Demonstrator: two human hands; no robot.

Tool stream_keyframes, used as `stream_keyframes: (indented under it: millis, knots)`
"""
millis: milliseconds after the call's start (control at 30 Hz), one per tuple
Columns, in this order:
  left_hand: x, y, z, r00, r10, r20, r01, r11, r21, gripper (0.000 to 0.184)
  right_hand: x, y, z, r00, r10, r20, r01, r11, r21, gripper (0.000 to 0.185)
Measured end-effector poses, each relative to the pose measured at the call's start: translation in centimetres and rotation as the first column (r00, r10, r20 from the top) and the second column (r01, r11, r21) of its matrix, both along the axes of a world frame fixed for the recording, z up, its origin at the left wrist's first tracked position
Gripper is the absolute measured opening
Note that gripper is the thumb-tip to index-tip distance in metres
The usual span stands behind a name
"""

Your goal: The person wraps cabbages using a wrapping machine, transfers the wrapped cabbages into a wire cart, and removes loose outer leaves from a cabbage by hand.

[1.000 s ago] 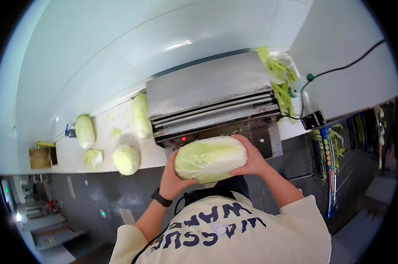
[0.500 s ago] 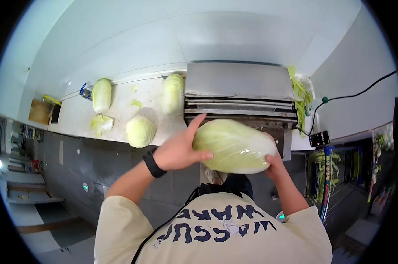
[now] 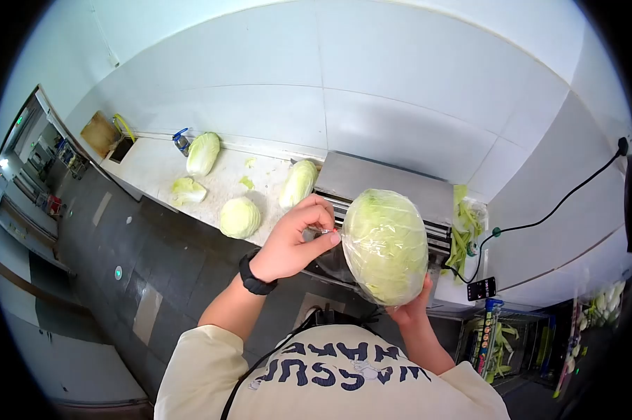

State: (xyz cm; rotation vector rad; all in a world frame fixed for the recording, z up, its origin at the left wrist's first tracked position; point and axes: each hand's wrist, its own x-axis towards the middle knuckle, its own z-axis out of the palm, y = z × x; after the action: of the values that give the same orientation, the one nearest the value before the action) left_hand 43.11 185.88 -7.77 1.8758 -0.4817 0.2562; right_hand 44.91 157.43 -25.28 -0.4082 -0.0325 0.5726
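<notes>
A napa cabbage (image 3: 386, 248) in clear plastic film is held up in front of my chest, tilted with its leafy side toward me. My right hand (image 3: 412, 305) grips it from below and the right; most of the fingers are hidden behind it. At its left side, my left hand (image 3: 295, 234), with a black band on the wrist, has its fingers curled and its thumb pinching gathered plastic film (image 3: 338, 236). A tiny red spot shows at that pinch, too small to name. Behind the cabbage stands a steel wrapping machine (image 3: 393, 178), partly covered by it.
On the white counter (image 3: 211, 192) to the left are napa cabbages (image 3: 204, 154), a round cabbage (image 3: 240, 218) and loose leaves (image 3: 188, 191). Right of the machine lie leaf trimmings (image 3: 463, 231), a phone (image 3: 481, 288) and a black cable (image 3: 540, 222). A crate (image 3: 526, 343) with greens stands lower right.
The cabbage has turned from lying sideways to a more upright tilt. My left hand has gone from spread fingers to a pinch on the film. My right hand has shifted beneath; the view has swung.
</notes>
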Motion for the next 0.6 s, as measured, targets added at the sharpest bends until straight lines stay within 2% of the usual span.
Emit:
stream_keyframes:
  millis: [100, 233, 367, 400, 500, 567, 600]
  knots:
    - [-2.0, -3.1, 1.7, 0.983, -0.100, -0.156, 0.041, 0.939, -0.341, 0.010, -0.1, -1.4, 1.0, 0.999, 0.034, -0.038, -0.033, 0.999, 0.027, 0.083]
    - [-3.4, -6.7, 1.1, 0.992, 0.051, -0.119, -0.097, 0.902, -0.420, 0.010, -0.2, -2.6, 1.3, 0.992, 0.096, -0.081, -0.093, 0.995, 0.047, 0.081]
    - [-2.9, -9.9, 0.2, 0.938, 0.330, 0.110, -0.264, 0.881, -0.392, 0.009, -0.5, -3.0, 1.3, 0.989, 0.131, -0.075, -0.123, 0.987, 0.105, 0.077]
    - [-2.8, -10.1, -0.3, 0.870, 0.400, 0.288, -0.306, 0.896, -0.320, 0.011, -0.9, -2.8, 1.8, 0.991, 0.115, -0.072, -0.106, 0.987, 0.117, 0.076]
    - [-3.1, -9.8, -1.4, 0.641, 0.408, 0.651, -0.267, 0.913, -0.309, 0.017, -1.5, -2.1, 1.4, 0.995, 0.077, -0.061, -0.064, 0.981, 0.184, 0.075]
    - [-3.3, -9.2, -1.5, 0.606, 0.382, 0.698, -0.192, 0.922, -0.337, 0.020, -1.5, -1.8, 1.2, 0.997, 0.061, -0.049, -0.049, 0.975, 0.217, 0.075]
    - [-3.7, -8.8, -1.0, 0.646, 0.382, 0.661, -0.199, 0.920, -0.337, 0.017, -1.7, -1.7, 1.1, 0.997, 0.059, -0.047, -0.047, 0.974, 0.222, 0.075]
